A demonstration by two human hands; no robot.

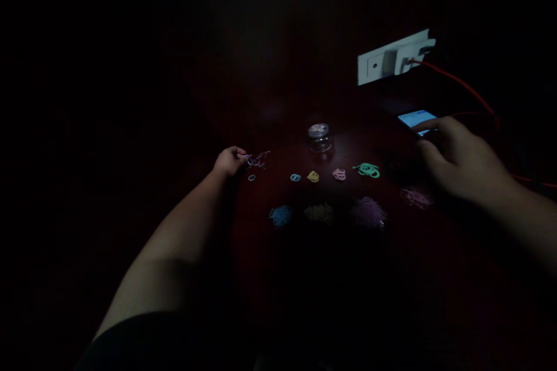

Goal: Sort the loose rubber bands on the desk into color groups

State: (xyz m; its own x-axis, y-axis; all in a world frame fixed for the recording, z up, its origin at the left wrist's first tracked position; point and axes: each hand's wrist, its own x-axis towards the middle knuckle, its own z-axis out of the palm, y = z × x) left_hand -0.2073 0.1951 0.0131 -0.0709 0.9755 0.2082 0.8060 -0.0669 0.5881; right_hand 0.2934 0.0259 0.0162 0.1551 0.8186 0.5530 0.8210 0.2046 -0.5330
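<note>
My left hand [230, 161] is at the left, its fingers pinched at the edge of a small heap of pale rubber bands [260, 160]; strands seem to run from the fingertips. Just below lies a single pale band [251, 177]. My right hand [461, 156] reaches over a lit phone [415, 120], its index finger stretched onto the screen and the thumb apart. Between the hands is a row of small band groups: light blue [295, 177], yellow [313, 177], pink [339, 174] and green [369, 170]. The dim light hides finer detail.
Nearer me lie larger heaps of blue [281, 216], brownish-yellow [319, 213], purple [369, 212] and pink bands [416, 197]. A lidded clear jar [319, 138] stands behind the row. Beyond is a white wall socket [374, 66] with a plugged charger and red cable [461, 82].
</note>
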